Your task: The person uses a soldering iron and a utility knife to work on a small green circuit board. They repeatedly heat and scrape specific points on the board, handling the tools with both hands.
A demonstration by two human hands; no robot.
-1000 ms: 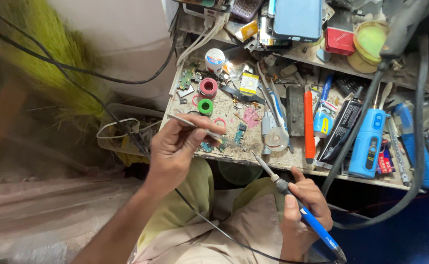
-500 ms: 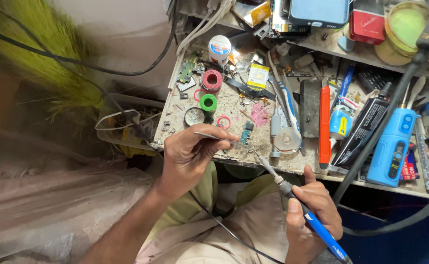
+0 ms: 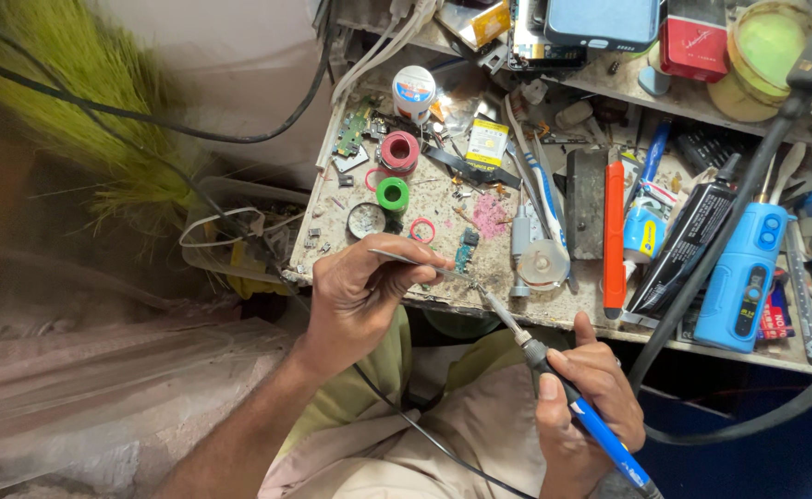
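While the left hand (image 3: 355,296) pinches thin metal tweezers (image 3: 415,261), their tip low over the cluttered tabletop (image 3: 332,217) near its front edge, the right hand (image 3: 586,407) is closed around a blue-handled soldering iron (image 3: 554,383) whose tip meets the tweezer tip. Head view only. Judgement: brace both wrists, touch briefly, keep the iron's shaft off the small green circuit board (image 3: 467,249) just beyond.

- A worn, speckled workbench (image 3: 503,263) carries the clutter.
- On it: a red wire spool (image 3: 399,150), a green spool (image 3: 392,194), a small round tin (image 3: 366,220), a white jar (image 3: 414,92).
- Further right: an orange-handled tool (image 3: 614,236), a blue device (image 3: 743,277).
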